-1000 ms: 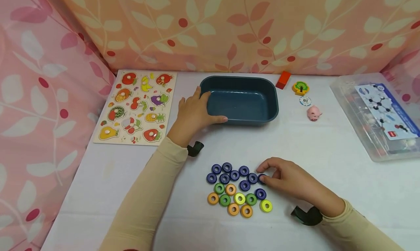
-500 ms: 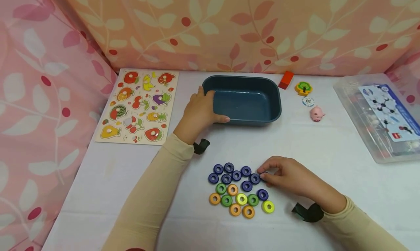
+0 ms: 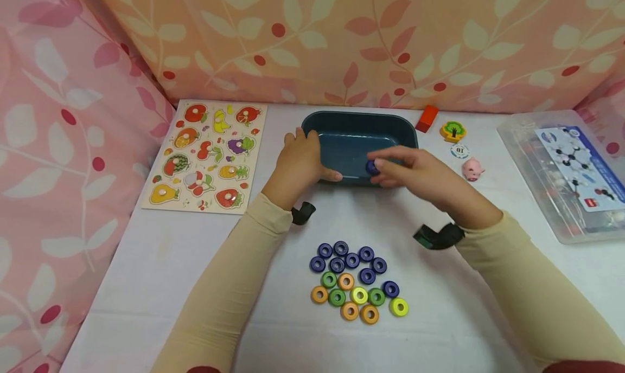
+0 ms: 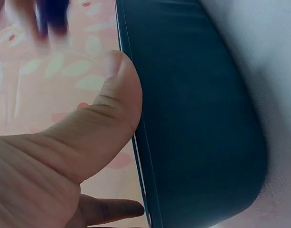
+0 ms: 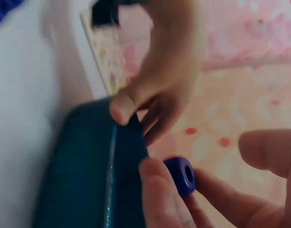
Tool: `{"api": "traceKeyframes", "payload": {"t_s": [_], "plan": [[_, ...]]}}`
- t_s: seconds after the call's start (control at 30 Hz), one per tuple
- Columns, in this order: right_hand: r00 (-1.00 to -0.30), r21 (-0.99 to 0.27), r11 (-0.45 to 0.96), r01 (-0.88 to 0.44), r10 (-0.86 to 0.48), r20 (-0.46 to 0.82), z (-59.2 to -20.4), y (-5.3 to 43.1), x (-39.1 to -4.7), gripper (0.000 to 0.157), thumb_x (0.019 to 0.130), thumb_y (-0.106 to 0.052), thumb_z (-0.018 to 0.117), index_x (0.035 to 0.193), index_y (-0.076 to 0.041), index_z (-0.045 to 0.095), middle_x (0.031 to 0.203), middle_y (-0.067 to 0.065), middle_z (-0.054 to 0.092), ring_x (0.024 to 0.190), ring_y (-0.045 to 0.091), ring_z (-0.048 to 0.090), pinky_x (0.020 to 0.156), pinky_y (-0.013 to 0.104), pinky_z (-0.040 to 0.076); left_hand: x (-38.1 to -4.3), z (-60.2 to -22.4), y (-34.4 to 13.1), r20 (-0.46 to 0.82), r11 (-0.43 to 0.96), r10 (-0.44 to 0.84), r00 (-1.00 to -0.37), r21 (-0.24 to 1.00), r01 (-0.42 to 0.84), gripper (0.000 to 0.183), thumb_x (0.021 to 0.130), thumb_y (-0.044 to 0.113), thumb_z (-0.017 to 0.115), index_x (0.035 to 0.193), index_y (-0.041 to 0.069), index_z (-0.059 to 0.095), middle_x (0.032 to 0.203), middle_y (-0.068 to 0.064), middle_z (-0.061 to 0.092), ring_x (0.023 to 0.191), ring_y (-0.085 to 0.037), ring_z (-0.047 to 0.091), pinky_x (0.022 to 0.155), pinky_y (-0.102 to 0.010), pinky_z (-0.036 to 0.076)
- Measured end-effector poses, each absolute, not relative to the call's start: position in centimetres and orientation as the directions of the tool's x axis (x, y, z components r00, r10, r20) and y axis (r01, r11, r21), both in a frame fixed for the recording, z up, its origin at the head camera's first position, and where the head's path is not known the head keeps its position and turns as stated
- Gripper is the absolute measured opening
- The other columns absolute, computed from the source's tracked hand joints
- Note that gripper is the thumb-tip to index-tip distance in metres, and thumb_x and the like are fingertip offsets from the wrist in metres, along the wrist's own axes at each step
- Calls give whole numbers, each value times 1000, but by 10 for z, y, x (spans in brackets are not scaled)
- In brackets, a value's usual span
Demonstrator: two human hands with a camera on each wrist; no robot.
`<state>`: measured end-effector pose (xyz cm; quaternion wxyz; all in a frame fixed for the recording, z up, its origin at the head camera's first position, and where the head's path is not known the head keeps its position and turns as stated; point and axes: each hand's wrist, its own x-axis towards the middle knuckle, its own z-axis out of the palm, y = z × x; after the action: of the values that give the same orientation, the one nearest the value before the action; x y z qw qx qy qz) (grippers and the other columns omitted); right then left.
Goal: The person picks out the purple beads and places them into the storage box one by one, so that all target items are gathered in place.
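A dark teal plastic tub stands at the back of the table. My left hand grips its left end, the thumb lying along the front rim; in the left wrist view this thumb bends against the tub's edge. My right hand pinches a dark blue ring bead at the tub's front side. In the right wrist view the bead shows its hole, held among the fingers just past the rim. Several blue ring beads lie loose nearer me, beside green, orange and yellow ones.
A wooden fruit puzzle board lies left of the tub. To the right are a red block, a tree piece, a round chip, a pink pig and a clear plastic case. Patterned cloth stands behind.
My right hand has picked up the blue bead from the right end of the group and carried it forward to the tub. The left hand stays at the tub's left end.
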<state>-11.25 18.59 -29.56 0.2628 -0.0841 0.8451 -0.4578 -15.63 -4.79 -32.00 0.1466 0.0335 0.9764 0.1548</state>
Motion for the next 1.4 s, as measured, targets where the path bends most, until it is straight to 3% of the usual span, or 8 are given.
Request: {"api": "traceKeyframes", "payload": {"t_s": [0.13, 0.3, 0.47, 0.7, 1.0, 1.2, 1.4], "plan": [[-818, -859, 461, 221, -392, -421, -302, 158, -168, 59, 104, -46, 50, 150, -11, 45, 152, 9, 48, 127, 25, 61, 109, 41, 45, -158, -321, -49, -276, 950, 113, -954, 311, 22, 122, 67, 61, 85, 156, 1, 28, 163, -27, 20, 141, -41, 29, 112, -48, 41], [-732, -836, 326, 442, -408, -546, -317, 124, -216, 61, 104, -42, 50, 153, -8, 38, 157, 7, 39, 134, 26, 55, 112, 38, 42, -157, -321, -49, -291, 949, 112, -950, 314, 15, 121, 67, 61, 85, 156, 1, 28, 163, -27, 19, 143, -41, 27, 113, -49, 40], [-686, -786, 202, 585, -394, -612, -326, 106, -237, 62, 104, -39, 51, 156, -15, 27, 161, 4, 33, 138, 30, 50, 113, 40, 41, -156, -319, -48, -284, 948, 123, -951, 318, 28, 119, 70, 60, 84, 156, 1, 28, 164, -27, 19, 144, -41, 26, 113, -48, 41], [-669, -759, 117, 641, -401, -626, -336, 108, -243, 58, 105, -36, 49, 156, -16, 30, 163, 5, 27, 142, 34, 44, 115, 43, 38, -154, -317, -46, -287, 951, 121, -950, 308, 28, 118, 70, 61, 83, 156, 2, 28, 163, -27, 19, 144, -40, 27, 113, -48, 41], [-688, -789, 88, 608, -436, -580, -321, 141, -218, 62, 104, -41, 51, 157, -16, 29, 164, 4, 28, 140, 33, 47, 111, 37, 42, -156, -320, -46, -297, 956, 103, -949, 294, 12, 122, 67, 63, 83, 157, 3, 28, 164, -26, 19, 146, -42, 25, 114, -50, 39], [-712, -868, 164, 469, -511, -482, -298, 171, -163, 60, 104, -43, 51, 152, -9, 41, 157, 7, 39, 116, 19, 67, 96, 28, 54, -155, -320, -47, -286, 951, 113, -952, 307, 21, 121, 68, 61, 85, 156, 1, 27, 164, -27, 19, 146, -42, 25, 115, -49, 38], [-679, -886, 288, 364, -568, -464, -306, 197, -105, 51, 106, -40, 47, 144, -7, 53, 146, 6, 55, 107, 22, 69, 94, 31, 55, -155, -321, -46, -282, 955, 110, -953, 297, 22, 120, 68, 61, 85, 156, 4, 28, 164, -25, 19, 145, -40, 27, 114, -47, 40]]}}
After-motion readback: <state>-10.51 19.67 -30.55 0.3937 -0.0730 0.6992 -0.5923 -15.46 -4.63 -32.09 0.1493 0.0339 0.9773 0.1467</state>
